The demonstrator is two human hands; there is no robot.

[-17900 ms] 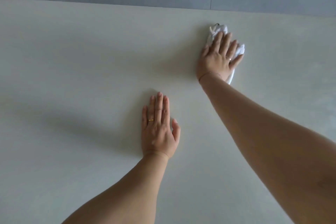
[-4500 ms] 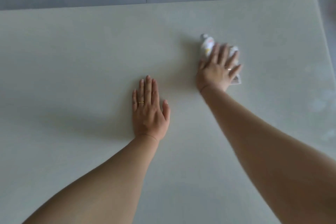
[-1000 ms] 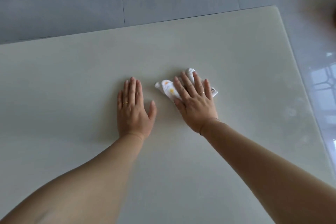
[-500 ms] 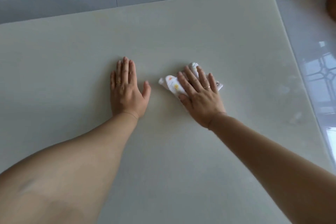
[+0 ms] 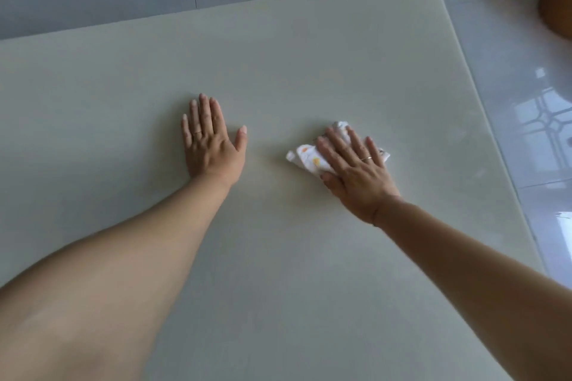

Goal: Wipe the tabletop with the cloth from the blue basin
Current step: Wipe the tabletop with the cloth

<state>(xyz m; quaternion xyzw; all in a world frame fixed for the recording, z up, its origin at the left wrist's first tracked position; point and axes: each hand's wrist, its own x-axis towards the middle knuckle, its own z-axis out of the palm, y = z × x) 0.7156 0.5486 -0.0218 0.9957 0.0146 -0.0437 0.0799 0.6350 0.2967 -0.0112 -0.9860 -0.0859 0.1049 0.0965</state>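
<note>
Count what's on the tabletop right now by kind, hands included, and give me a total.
Hands: 2, left hand flat on the tabletop, right hand pressing the cloth
White cloth with orange spots: 1
Finger rings: 2, one on each hand
Total: 5

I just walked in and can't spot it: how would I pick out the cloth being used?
Look at the big pale tabletop, then toward its right side. There the right hand lies flat on a crumpled white cloth with orange spots. The left hand rests on bare table, with nothing under it.
</note>
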